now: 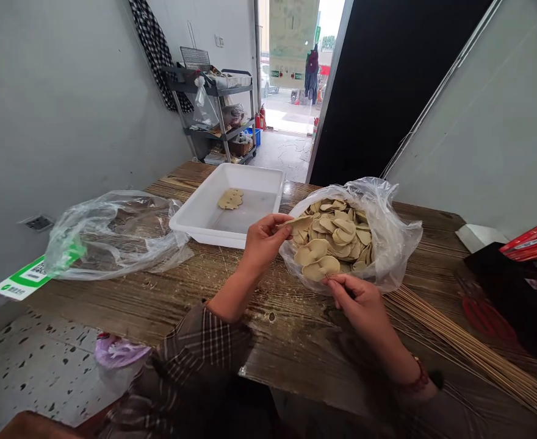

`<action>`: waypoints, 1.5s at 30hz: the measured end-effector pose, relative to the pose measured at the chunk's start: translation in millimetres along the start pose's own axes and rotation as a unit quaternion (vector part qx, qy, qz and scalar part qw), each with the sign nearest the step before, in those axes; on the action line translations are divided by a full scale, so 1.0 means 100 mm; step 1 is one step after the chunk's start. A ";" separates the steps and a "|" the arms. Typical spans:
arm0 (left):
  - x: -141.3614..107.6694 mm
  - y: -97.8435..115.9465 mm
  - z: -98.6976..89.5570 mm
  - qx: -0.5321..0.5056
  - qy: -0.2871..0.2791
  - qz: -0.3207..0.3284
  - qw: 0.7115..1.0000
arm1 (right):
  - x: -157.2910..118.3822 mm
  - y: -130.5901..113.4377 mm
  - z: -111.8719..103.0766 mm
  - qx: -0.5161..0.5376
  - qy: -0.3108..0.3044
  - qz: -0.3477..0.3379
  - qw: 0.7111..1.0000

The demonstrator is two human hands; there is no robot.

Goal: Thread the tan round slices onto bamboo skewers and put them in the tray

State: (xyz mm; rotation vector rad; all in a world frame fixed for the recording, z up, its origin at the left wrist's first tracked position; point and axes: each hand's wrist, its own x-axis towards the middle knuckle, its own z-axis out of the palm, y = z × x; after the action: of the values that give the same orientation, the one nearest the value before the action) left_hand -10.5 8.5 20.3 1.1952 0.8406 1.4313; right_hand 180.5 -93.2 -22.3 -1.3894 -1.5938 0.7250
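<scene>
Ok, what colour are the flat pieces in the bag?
The flat pieces are beige, clearest in the head view.

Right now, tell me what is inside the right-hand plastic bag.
A heap of thin tan slices shows in the bag; what lies beneath the top ones is covered.

Far on the left, a checked cloth (pixel 153 49) hangs by a dark cart (pixel 236 91). Red fire extinguishers (pixel 258 121) stand beside it. Near on the left is a purple bag (pixel 118 352).
</scene>
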 end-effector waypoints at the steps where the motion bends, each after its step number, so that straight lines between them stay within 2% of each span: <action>1: 0.00 0.00 0.00 0.007 0.002 0.001 1.000 | 0.00 0.00 0.00 0.000 0.001 0.003 1.000; 11: 0.00 -0.09 0.00 0.048 -0.022 0.000 0.999 | 0.01 0.02 0.02 -0.003 0.012 -0.002 1.000; 16: -0.01 -0.09 0.03 -0.006 -0.029 -0.031 0.999 | 0.00 0.01 0.02 0.009 0.006 0.002 1.000; 27: -0.02 -0.02 0.02 -0.135 -0.028 -0.109 0.984 | -0.02 -0.05 -0.01 -0.038 0.031 -0.055 0.997; 40: -0.03 -0.04 0.02 -0.165 -0.033 -0.136 0.976 | -0.03 0.08 -0.02 -0.065 0.042 -0.087 0.993; 45: -0.06 -0.05 0.06 -0.141 -0.033 -0.119 0.982 | -0.03 0.09 -0.02 -0.066 0.046 -0.088 0.993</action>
State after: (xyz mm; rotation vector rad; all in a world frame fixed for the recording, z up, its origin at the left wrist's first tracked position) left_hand -3.9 3.2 15.3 0.8920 0.6835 1.2587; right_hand 186.7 -94.7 -30.1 -1.3350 -1.6909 0.4504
